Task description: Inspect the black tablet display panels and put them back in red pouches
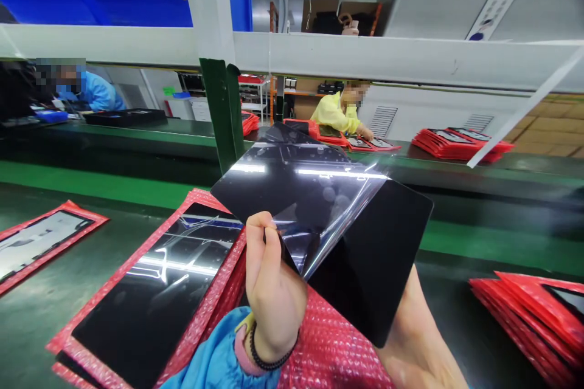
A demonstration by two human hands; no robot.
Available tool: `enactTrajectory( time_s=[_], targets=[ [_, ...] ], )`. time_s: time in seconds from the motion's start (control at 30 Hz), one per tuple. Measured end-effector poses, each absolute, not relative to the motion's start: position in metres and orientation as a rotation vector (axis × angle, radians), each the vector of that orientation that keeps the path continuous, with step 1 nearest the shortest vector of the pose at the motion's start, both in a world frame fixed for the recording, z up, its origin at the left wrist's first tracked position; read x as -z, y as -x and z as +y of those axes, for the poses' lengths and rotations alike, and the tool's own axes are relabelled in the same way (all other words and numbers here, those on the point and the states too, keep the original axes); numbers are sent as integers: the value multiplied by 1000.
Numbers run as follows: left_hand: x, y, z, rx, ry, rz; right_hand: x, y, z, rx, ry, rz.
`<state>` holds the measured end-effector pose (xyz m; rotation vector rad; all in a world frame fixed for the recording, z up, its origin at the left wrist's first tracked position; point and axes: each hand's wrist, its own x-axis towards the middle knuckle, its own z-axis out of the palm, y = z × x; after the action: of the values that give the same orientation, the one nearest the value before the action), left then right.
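Note:
A black glass screen panel [365, 255] is tilted up in front of me. Clear protective film [319, 206] lies over its far left part and folds back from the right end, where the dark surface is bare. My left hand [276, 279], in a blue sleeve, pinches the film's near corner between thumb and finger. From behind and below, my right hand [413, 334] supports the panel's right side; its fingers are mostly hidden. Another black screen panel [159, 292] with wrinkled film rests on red bubble wrap at the left. Red bubble wrap [337, 346] also lies beneath my hands.
A silvery panel [41, 240] on red wrap sits far left. Stacked red sleeves [533, 322] stand right, and more red sleeves [460, 143] lie across the green bench. A green post [223, 112] and white shelf beam [365, 58] stand ahead. Two people work beyond.

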<state>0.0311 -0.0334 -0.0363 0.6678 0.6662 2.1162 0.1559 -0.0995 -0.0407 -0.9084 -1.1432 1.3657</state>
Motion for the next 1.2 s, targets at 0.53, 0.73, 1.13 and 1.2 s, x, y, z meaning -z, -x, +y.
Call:
enactTrajectory(
  time_s=[0.53,0.73,1.13,1.2],
  targets=[
    [24,-21,-25,-2004,-570,675,50,-149,-104,-1454,766,-1231],
    [21,-20,-25,-2036,-555,701,53,-156,-96,-1468,632,-1405],
    [24,-19,-26,-2062,-622,612,52,-149,-104,-1545,690,-1143],
    [23,-19,-26,-2080,-617,626,57,-150,-103,-1539,667,-1156]
  ],
)
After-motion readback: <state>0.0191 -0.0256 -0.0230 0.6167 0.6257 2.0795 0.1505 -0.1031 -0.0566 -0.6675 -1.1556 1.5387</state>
